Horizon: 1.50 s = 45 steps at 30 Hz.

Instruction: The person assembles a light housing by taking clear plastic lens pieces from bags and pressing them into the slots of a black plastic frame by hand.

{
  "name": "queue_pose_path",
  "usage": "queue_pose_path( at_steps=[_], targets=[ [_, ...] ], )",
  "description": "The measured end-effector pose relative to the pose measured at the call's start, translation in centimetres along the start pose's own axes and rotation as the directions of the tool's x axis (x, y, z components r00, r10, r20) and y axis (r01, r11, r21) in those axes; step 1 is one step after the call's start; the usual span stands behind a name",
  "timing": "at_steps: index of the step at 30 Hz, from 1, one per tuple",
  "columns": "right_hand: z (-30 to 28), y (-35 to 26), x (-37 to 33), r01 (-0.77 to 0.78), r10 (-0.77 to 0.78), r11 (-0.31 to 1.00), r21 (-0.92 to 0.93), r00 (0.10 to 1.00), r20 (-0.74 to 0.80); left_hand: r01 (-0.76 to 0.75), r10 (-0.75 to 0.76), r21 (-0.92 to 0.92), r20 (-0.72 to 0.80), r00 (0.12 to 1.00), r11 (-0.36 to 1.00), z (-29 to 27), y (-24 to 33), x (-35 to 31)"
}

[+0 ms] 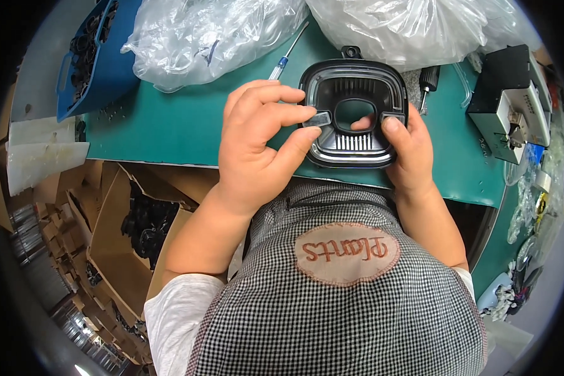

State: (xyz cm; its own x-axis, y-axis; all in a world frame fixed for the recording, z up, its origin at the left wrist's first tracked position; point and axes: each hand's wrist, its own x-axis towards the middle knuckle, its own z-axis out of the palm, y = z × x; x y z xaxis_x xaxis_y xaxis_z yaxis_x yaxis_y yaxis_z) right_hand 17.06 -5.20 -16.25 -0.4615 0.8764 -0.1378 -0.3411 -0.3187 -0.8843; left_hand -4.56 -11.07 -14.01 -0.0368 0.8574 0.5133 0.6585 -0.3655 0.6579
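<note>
A glossy black rounded-square plastic housing (319, 153) with an oval hole in its middle is held up over the front edge of the green table. My right hand (410, 147) grips its right side, thumb on the face, and a fingertip shows through the hole. At the opposite side, my left hand (254, 135) pinches a small clear rectangular plastic piece (320, 119) between thumb and index finger, against the housing's face left of the hole. Whether that piece is seated in the housing, I cannot tell. A similar small insert (393, 116) shows beside my right thumb, partly covered.
Clear plastic bags (213, 41) crowd the far side of the green table (144, 128). A blue-handled screwdriver (279, 67) and a black-handled one (428, 80) lie there. At left stands a blue bin (109, 69) of black parts; at right, a box-shaped device (511, 103). Below left, cardboard boxes (116, 250) hold black pieces.
</note>
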Motion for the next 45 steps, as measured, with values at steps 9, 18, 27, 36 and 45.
queue_pose_path(
  at_steps=[9, 18, 27, 36, 45],
  targets=[
    [-0.5, -0.5, 0.2, -0.088, 0.086, 0.993, 0.079, 0.996, 0.028, 0.203, -0.199, -0.099, 0.046, 0.979, 0.974, 0.7, -0.1, -0.7],
    [-0.6, -0.5, 0.2, -0.099, 0.095, 0.984, 0.151, 0.995, 0.031, 0.148, -0.146, -0.082, 0.031, 0.989, 0.986, 1.0, 0.4, -0.2],
    [-0.7, -0.6, -0.1, -0.069, 0.07, 0.99, 0.123, 0.998, -0.004, -0.211, 0.201, 0.205, 0.068, 0.977, 0.956, 0.5, 0.3, 0.4],
    [-0.9, -0.5, 0.0, -0.068, 0.064, 0.99, 0.125, 0.997, 0.032, 0.038, -0.044, -0.109, -0.053, 0.998, 0.993, 1.9, 0.1, -1.3],
    [-0.7, -0.8, -0.2, -0.088, 0.091, 0.985, 0.149, 0.996, -0.014, 0.146, -0.156, -0.182, -0.04, 0.987, 0.972, 2.0, 0.5, -1.0]
  ],
)
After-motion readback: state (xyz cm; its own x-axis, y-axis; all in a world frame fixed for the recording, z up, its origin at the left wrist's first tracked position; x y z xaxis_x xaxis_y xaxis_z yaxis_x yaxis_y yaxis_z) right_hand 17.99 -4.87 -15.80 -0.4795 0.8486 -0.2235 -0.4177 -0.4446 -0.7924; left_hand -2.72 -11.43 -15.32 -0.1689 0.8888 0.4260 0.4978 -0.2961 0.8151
